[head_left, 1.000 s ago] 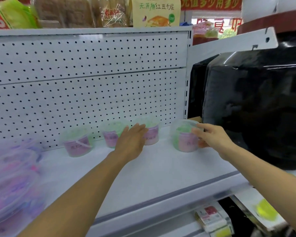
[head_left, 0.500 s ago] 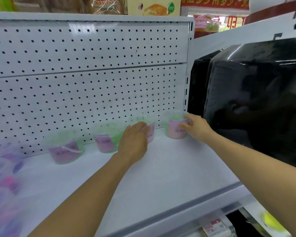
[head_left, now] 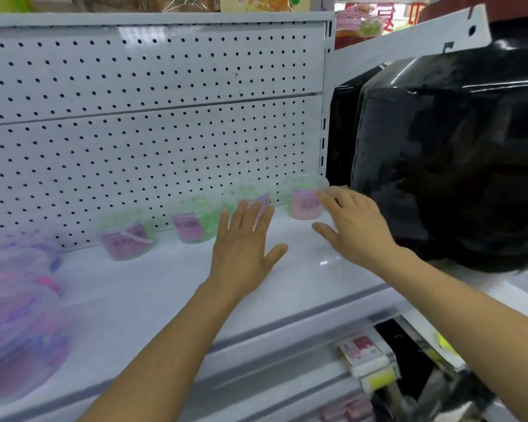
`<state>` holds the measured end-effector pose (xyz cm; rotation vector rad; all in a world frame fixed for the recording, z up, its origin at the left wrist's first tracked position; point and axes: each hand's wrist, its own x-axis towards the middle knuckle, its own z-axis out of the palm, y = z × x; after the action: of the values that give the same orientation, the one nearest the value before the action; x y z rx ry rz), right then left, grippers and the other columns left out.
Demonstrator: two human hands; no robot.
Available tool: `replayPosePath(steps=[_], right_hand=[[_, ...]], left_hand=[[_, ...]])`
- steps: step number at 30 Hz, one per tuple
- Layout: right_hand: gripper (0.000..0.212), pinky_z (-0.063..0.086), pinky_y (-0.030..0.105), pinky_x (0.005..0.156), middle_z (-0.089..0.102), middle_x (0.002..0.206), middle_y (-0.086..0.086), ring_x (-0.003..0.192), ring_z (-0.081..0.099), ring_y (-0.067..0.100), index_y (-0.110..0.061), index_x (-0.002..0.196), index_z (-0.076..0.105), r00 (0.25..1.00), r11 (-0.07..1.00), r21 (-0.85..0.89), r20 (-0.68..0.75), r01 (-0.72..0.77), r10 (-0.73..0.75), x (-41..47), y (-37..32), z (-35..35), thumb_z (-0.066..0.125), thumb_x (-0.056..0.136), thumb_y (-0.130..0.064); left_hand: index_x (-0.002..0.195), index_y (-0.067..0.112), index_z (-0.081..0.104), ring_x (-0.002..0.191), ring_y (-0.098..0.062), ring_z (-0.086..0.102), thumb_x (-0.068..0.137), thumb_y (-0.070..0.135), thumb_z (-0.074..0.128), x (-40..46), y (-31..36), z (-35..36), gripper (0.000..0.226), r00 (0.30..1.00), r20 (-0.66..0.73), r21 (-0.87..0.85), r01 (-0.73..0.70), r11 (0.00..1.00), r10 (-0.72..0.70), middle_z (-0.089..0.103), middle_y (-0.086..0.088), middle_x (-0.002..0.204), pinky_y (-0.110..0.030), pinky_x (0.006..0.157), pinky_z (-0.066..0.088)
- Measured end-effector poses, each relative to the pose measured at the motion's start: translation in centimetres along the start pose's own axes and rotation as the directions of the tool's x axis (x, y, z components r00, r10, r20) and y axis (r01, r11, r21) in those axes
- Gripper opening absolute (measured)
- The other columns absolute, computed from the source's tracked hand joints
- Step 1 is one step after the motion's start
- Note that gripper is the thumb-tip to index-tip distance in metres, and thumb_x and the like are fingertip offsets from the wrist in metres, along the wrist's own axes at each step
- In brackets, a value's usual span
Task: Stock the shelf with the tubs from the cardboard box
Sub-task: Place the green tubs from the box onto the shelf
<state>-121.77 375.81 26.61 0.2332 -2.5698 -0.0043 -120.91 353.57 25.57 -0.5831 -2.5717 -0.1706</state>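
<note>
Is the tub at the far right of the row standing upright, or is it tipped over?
Upright. The rightmost tub stands on its base on the shelf, lid on top and pink label facing forward.

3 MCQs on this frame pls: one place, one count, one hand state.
1. Where does the rightmost tub stand?
A. At the back of the shelf, by the pegboard
B. At the shelf's front edge
C. On the shelf above

2. How many green-and-pink tubs line the back?
A. Two
B. Four
C. Six

3. The left hand is:
A. Gripping a tub
B. A fist
C. Open, fingers straight

Key: 1 A, it sits against the perforated back panel. 2 B, four stand in a row, one partly behind the left hand. 3 C, the fingers are spread flat; the right hand is open too.
</note>
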Motion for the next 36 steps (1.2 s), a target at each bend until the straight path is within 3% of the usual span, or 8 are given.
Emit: replayPosePath(steps=[5,11,15,19,23,26,31,36], right_hand=[[0.057,0.046,0.048,0.093,0.051,0.137,0.013,0.119,0.052,0.035,-0.012,0.141,0.042,0.993,0.993,0.116,-0.121,0.03,-0.016,-9.2,-0.6,-3.2,0.051,0.093,-0.041],[0.049,0.049,0.042,0.079,0.057,0.127,0.01,0.11,0.056,0.031,-0.011,0.134,0.049,0.998,0.987,0.158,-0.061,0.035,-0.026,-22.0,0.5,-3.9,0.047,0.093,-0.038],[0.044,0.052,0.04,0.075,0.058,0.123,0.006,0.105,0.057,0.028,-0.014,0.132,0.052,0.995,0.971,0.233,0.098,-0.052,0.03,-30.6,1.5,-1.3,0.047,0.094,-0.037],[0.041,0.054,0.039,0.068,0.06,0.119,0.002,0.1,0.06,0.024,-0.019,0.129,0.054,0.933,0.911,0.32,0.328,-0.259,0.15,-38.2,2.7,3.0,0.055,0.092,-0.035],[0.042,0.054,0.044,0.08,0.054,0.129,-0.002,0.11,0.057,0.019,-0.028,0.134,0.047,0.734,0.752,0.316,0.604,-0.579,0.311,-44.5,3.7,7.5,0.05,0.093,-0.04],[0.036,0.053,0.043,0.085,0.056,0.125,-0.008,0.108,0.058,0.015,-0.033,0.128,0.049,0.603,0.583,0.317,0.692,-0.748,0.397,-47.3,5.2,10.8,0.053,0.093,-0.036],[0.04,0.048,0.039,0.09,0.059,0.125,0.009,0.11,0.058,0.027,-0.013,0.133,0.046,0.275,0.217,0.177,0.751,-0.96,0.601,-48.6,9.5,17.1,0.054,0.095,-0.023],[0.051,0.054,0.054,0.083,0.05,0.128,0.017,0.106,0.055,0.037,-0.011,0.14,0.029,-0.034,-0.079,0.028,0.725,-0.996,0.688,-48.1,13.1,22.9,0.049,0.096,-0.028]], left_hand=[[0.142,0.019,0.041,0.132,-0.024,0.042,0.09,0.058,0.039,-6.8,4.7,-1.3,0.064,0.993,-0.115,-0.091,-0.015,0.996,0.004,0.047,-0.004,0.142,-0.046,0.112,0.029],[0.133,0.019,0.049,0.114,-0.02,0.05,0.091,0.051,0.045,-16.3,11.5,-0.8,0.053,0.995,-0.1,-0.242,-0.042,0.969,0.018,0.057,-0.001,0.128,-0.034,0.088,0.044],[0.135,0.026,0.046,0.116,-0.015,0.045,0.093,0.053,0.044,-23.1,15.4,2.8,0.05,0.991,0.128,-0.361,0.089,0.928,-0.046,0.053,0.004,0.129,-0.034,0.09,0.043],[0.14,0.031,0.039,0.126,-0.012,0.04,0.094,0.052,0.043,-28.6,17.4,7.9,0.051,0.899,0.421,-0.416,0.308,0.855,-0.118,0.044,0.01,0.138,-0.028,0.095,0.038],[0.136,0.029,0.044,0.12,-0.009,0.049,0.093,0.047,0.05,-32.4,19.3,13.7,0.047,0.741,0.656,-0.449,0.533,0.717,-0.14,0.049,0.01,0.134,-0.026,0.097,0.041],[0.131,0.027,0.049,0.107,-0.009,0.058,0.092,0.045,0.054,-33.1,21.3,18.4,0.043,0.604,0.781,-0.413,0.691,0.593,-0.161,0.058,0.006,0.127,-0.032,0.092,0.048],[0.111,0.029,0.056,0.104,-0.018,0.06,0.091,0.04,0.057,-31.5,24.9,26.5,0.023,0.422,0.897,-0.345,0.853,0.391,-0.13,0.063,0.001,0.113,-0.045,0.094,0.05],[0.14,0.018,0.031,0.113,-0.029,0.057,0.089,0.05,0.052,-30.5,27.9,33.9,0.064,0.158,0.976,-0.13,0.975,0.18,-0.148,0.055,-0.012,0.127,-0.049,0.098,0.047]])
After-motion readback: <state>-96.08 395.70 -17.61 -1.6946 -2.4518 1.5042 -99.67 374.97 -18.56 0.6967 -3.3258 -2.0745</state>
